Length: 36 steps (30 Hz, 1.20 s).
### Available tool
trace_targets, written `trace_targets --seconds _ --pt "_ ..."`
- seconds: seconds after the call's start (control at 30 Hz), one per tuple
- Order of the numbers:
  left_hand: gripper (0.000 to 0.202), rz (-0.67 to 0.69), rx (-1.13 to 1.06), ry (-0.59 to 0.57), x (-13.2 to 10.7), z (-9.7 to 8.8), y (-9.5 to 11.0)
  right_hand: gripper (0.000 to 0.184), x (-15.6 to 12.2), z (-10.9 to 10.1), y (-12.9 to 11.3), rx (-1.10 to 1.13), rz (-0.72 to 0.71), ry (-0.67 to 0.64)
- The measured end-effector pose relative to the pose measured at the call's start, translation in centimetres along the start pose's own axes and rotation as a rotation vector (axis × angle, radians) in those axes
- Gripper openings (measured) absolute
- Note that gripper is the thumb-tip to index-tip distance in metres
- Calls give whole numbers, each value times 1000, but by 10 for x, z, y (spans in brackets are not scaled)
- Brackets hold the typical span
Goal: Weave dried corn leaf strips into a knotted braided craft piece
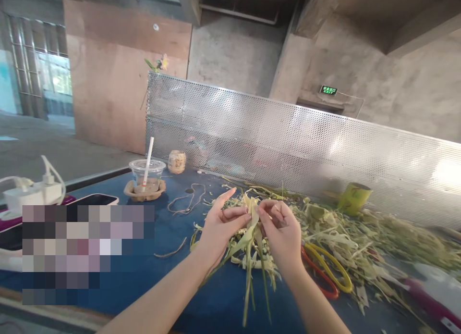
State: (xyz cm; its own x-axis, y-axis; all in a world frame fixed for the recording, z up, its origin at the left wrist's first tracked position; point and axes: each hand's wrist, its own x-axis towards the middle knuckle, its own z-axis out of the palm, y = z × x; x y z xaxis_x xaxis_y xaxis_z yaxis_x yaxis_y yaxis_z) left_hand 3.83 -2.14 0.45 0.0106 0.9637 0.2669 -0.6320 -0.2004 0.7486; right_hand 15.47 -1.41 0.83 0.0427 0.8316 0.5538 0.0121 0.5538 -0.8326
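Observation:
Over the blue tabletop, my left hand pinches pale green corn husk strips between thumb and fingers. My right hand grips the same strips from the other side, its fingertips curled in. Long thin ends of husk hang down between my wrists. Behind and below the hands lies a heap of torn husk pieces. Close to my right wrist are scissors with one red and one yellow handle loop; husk covers their blades.
A perforated metal panel closes the table's far side. A lidded cup with a straw stands in a cardboard holder. More husk and a yellow-green container are on the right. Phones and white chargers lie left.

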Motion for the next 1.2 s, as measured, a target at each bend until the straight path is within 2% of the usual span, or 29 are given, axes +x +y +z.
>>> trace_targets --seconds 0.2,0.33,0.6,0.83,0.93,1.1,1.2 --pt "77 62 77 -54 -1 -2 -2 37 -1 1 -3 6 -92 49" --pt "75 49 79 -67 -2 0 -1 39 -1 -1 -6 10 -73 84" --pt "66 72 134 -10 -4 -1 2 42 -1 1 -7 -25 -87 72" --pt "71 143 197 95 -5 1 4 38 1 3 0 1 -94 56" --pt "72 178 246 128 -6 2 6 38 -1 5 -2 -5 -64 75" --pt "72 205 314 167 -7 2 7 40 -5 7 -8 13 74 82" --pt "68 226 396 154 -9 1 6 42 -6 7 -8 17 77 79"
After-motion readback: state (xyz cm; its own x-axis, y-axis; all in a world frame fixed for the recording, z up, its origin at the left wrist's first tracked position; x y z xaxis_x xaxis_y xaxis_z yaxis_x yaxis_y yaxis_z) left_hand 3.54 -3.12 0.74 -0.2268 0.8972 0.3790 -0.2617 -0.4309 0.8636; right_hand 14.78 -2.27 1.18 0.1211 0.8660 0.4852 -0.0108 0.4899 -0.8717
